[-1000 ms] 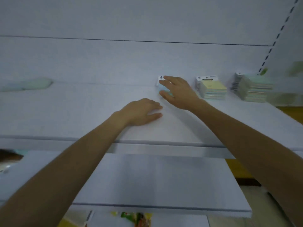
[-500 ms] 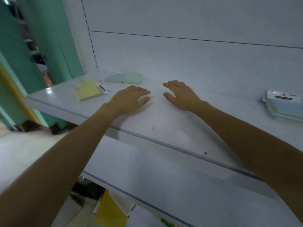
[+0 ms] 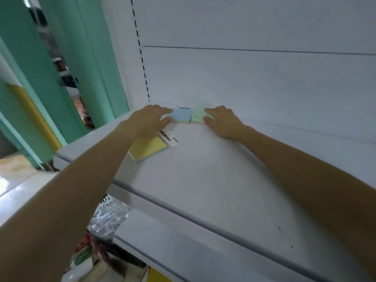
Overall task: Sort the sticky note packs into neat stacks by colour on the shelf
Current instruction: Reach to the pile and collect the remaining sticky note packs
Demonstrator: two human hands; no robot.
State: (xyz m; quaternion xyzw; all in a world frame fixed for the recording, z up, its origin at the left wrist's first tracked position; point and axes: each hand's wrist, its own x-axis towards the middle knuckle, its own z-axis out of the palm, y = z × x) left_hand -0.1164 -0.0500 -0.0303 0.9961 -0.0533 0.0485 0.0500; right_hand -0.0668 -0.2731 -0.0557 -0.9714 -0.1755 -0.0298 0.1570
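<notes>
- Three sticky note packs lie at the upper centre of the frame, on the left end of the shelf. A blue pack and a green pack sit side by side, touching, close to the back panel. A yellow pack lies skewed to their lower left, partly under the left forearm.
- The left hand has its grip pinching the blue pack's left edge, with a finger on top and the thumb at the front edge.
- The right hand has its grip pinching the green pack's right edge in the same way.
- Step in hand, as judged: lift both packs for transfer to their colour stacks, which are out of view.
- Seat each thumb under the bottom layer before lifting, so the whole pack comes up.
- Draw the two packs apart sideways first, so neither drags the other.
- Carry each pack flat and set it square on its matching stack.
- Take the yellow pack on a later pass. Its header card points to the upper right.
</notes>
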